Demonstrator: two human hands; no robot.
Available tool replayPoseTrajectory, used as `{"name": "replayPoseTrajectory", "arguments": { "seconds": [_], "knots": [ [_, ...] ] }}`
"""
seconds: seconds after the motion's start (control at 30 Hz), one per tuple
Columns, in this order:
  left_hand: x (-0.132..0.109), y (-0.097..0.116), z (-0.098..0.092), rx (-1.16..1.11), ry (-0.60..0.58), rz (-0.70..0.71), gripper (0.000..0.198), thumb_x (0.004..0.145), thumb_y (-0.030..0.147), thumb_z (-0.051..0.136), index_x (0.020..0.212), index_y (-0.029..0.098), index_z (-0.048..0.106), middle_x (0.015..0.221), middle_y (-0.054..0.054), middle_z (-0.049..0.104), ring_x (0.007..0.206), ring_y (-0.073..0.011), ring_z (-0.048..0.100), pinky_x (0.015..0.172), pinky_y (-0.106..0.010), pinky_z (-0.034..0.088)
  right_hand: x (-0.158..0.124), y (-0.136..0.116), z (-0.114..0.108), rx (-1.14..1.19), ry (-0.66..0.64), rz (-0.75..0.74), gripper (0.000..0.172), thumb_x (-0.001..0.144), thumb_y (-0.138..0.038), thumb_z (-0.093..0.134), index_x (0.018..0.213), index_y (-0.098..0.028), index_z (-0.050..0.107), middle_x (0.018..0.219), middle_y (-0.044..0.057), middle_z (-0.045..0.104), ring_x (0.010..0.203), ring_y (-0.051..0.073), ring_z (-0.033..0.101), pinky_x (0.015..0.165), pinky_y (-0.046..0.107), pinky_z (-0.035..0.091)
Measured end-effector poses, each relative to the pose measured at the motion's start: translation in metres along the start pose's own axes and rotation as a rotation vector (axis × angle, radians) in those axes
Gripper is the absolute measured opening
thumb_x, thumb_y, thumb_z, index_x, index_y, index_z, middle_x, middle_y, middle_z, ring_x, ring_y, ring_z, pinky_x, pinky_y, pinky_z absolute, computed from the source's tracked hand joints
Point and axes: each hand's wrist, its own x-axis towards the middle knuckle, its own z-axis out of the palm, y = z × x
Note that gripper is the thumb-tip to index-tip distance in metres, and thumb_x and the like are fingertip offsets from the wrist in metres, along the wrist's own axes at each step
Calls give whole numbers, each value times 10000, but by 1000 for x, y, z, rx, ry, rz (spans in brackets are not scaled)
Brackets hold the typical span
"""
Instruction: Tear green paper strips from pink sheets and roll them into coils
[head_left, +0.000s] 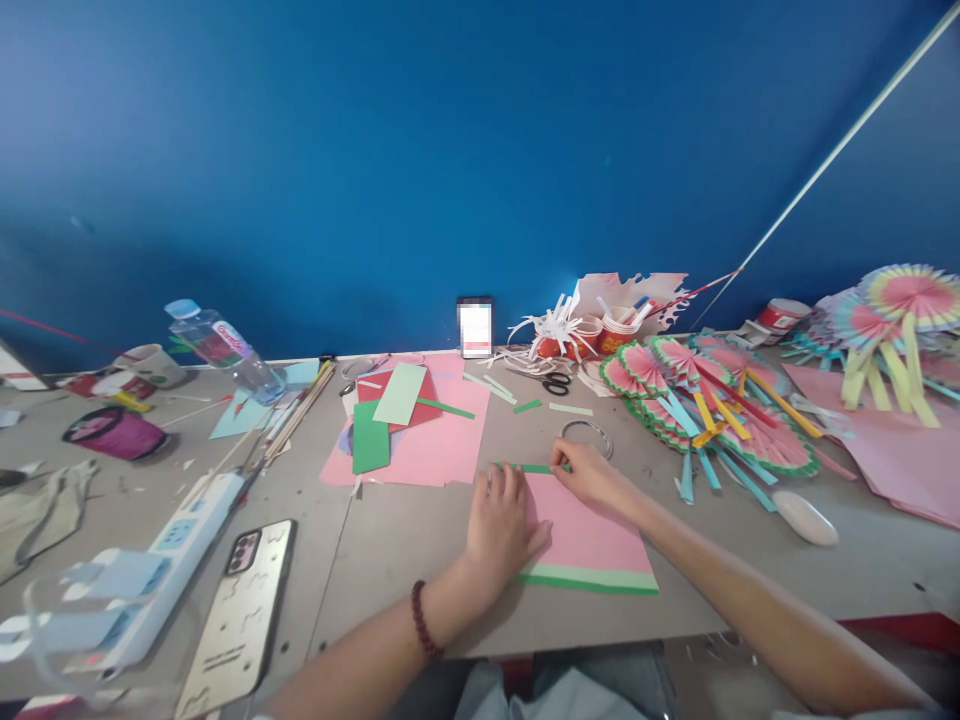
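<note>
Left hand [499, 520] flat on pink sheet [585, 540]; right hand [589, 475] pinching green strip [536, 468] (mostly hidden).

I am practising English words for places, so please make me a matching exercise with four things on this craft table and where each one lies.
Things:
1. pink sheet
2. phone
3. scissors
4. water bottle

Places:
A. near the table's front edge, far left, beside the white power strip
B. lying on its side at the back left
C. under the left hand, its far edge pinched by the right hand
D. at the back, in front of the red paper cups

Pairs: 1-C, 2-A, 3-D, 4-B
</note>
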Motion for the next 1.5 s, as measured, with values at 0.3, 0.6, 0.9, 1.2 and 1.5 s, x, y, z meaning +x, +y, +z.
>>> {"name": "replayPoseTrajectory", "arguments": {
  "seconds": [0.3, 0.6, 0.9, 1.2, 1.5],
  "knots": [
    [4, -5, 2, -103, -11, 71, 699, 946, 547, 503, 1442, 58, 561, 1448, -223, 577, 1351, -371, 487, 1122, -521, 386, -2, -7, -6, 38, -25, -23, 139, 804, -77, 570, 753, -206, 569, 761, 25, 699, 719, 172, 615, 662, 246, 375],
    [7, -7, 0, -190, -16, 204, 545, 966, 401, 516, 1384, 58, 583, 1386, -195, 610, 1292, -310, 520, 1107, -436, 412, 0, -6, -5, 22, -25, -21, 147, 818, -81, 567, 747, -209, 565, 773, 28, 700, 749, 180, 637, 685, 249, 394],
    [12, -10, -6, -210, -35, 195, 558, 968, 427, 488, 1420, 110, 568, 1222, -128, 650, 1134, -287, 554, 1020, -402, 434, 0, -3, -9, 37, -63, -4, 80, 842, -141, 584, 798, -208, 574, 741, 16, 678, 722, 180, 633, 661, 252, 388],
    [15, -10, -12, -244, -126, 196, 554, 960, 410, 508, 1442, 138, 524, 1252, -130, 636, 1124, -299, 548, 992, -453, 456, 1, -1, -18, 60, -162, 25, 91, 887, -121, 551, 880, -209, 529, 632, -40, 589, 616, 146, 566, 608, 238, 358],
    [12, -7, -6, -231, -87, 181, 574, 969, 422, 498, 1441, 96, 521, 1265, -143, 631, 1205, -318, 531, 1036, -460, 452, -1, 3, -21, -6, -142, -22, 112, 884, -100, 547, 910, -208, 558, 617, -49, 566, 615, 153, 560, 617, 236, 355]
  ]
}}
